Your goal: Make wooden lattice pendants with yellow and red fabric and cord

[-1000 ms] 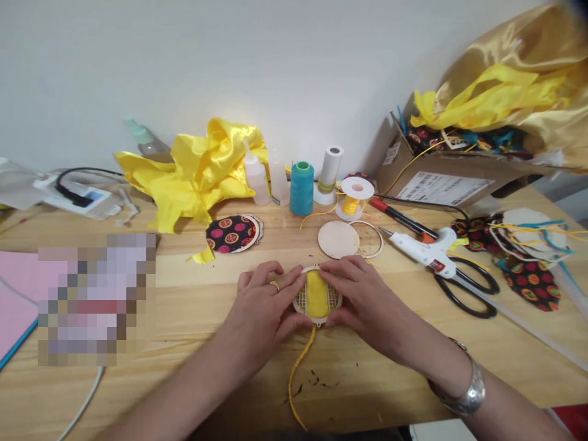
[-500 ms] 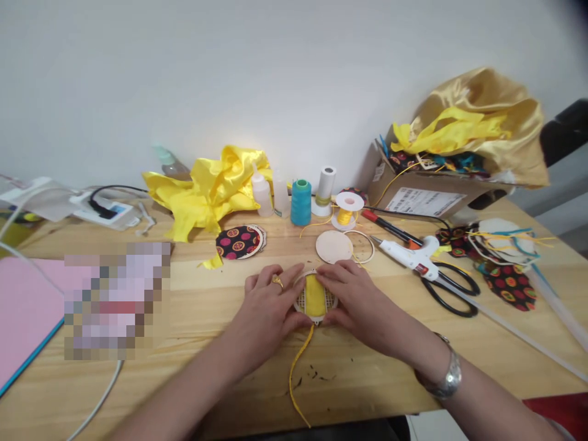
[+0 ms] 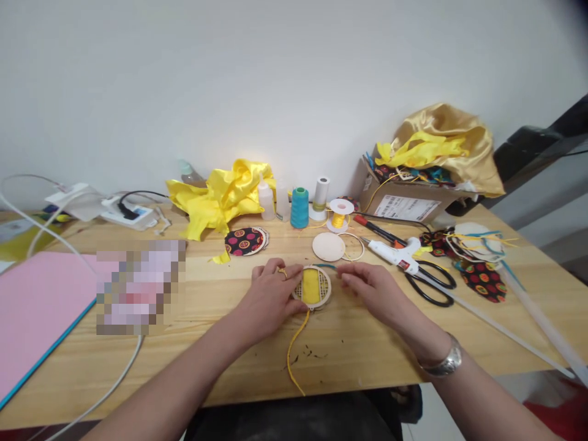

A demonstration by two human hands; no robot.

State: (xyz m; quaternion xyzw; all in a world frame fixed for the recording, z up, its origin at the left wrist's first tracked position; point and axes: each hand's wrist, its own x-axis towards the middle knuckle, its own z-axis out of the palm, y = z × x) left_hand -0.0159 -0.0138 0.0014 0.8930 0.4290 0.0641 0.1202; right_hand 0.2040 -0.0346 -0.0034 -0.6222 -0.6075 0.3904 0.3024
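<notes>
A round pale wooden lattice frame (image 3: 325, 286) with a yellow fabric panel (image 3: 311, 288) lies on the table in front of me. My left hand (image 3: 273, 297) grips its left side, thumb at the lower edge and fingers at the upper edge. From the bottom of the frame a yellow cord (image 3: 290, 355) trails toward the table's front edge. A short teal cord (image 3: 327, 266) runs from the frame's top to the fingertips of my right hand (image 3: 370, 288), which are pinched together on its end, apart from the frame.
Behind the frame are a wooden disc (image 3: 328, 247), a thin ring (image 3: 361, 245), a teal thread cone (image 3: 299, 208) and a yellow cord spool (image 3: 340, 214). On the right lie a glue gun (image 3: 395, 254), scissors (image 3: 432, 291) and a cardboard box (image 3: 399, 199). Yellow satin (image 3: 229, 196) is heaped at back left.
My right hand has let go of the frame's right side and moved right, with the teal cord now showing at its fingertips. My left hand still grips the frame. The view has shifted somewhat.
</notes>
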